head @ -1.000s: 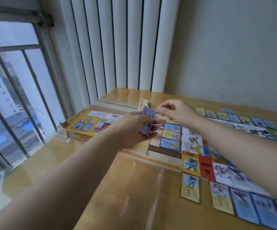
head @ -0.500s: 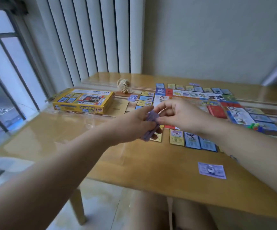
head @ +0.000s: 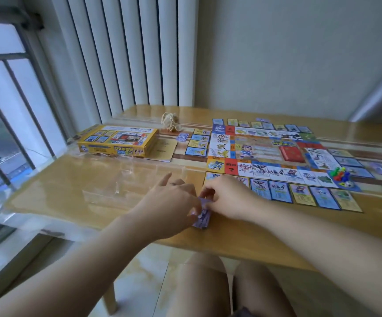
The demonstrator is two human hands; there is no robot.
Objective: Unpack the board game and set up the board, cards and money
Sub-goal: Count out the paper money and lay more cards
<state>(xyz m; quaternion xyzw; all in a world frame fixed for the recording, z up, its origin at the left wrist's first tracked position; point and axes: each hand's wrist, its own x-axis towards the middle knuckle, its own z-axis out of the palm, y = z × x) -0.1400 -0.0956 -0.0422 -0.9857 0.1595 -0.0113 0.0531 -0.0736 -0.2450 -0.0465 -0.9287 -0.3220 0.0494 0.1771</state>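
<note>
White vertical blinds point(head: 126, 53) and a barred window close off the far side, and below them the wooden table point(head: 89, 197) under its clear, glossy cover carries everything we need. On it the board point(head: 261, 147) lies open and flat, with the yellow box point(head: 119, 143) closed to its left and rows of cards point(head: 279, 191) laid along its edges. A cluster of coloured pawns point(head: 339, 175) stands on the board's near right corner.

Just short of the table's near edge, our two hands meet over the wad of purple notes point(head: 202, 217). Our left hand point(head: 174, 202) grips the wad from the side, forefinger sticking out free, while our right hand point(head: 229, 197) pinches its upper end; whether that pinch has one note or several, we cannot tell.

We judge the notes to be thin, light paper: limp, easily creased, and inclined to cling together or skate on the slick cover. We would do best to hold the wad firmly by its long edges and peel each note from a corner with thumb and forefinger, not drag it flat.
</note>
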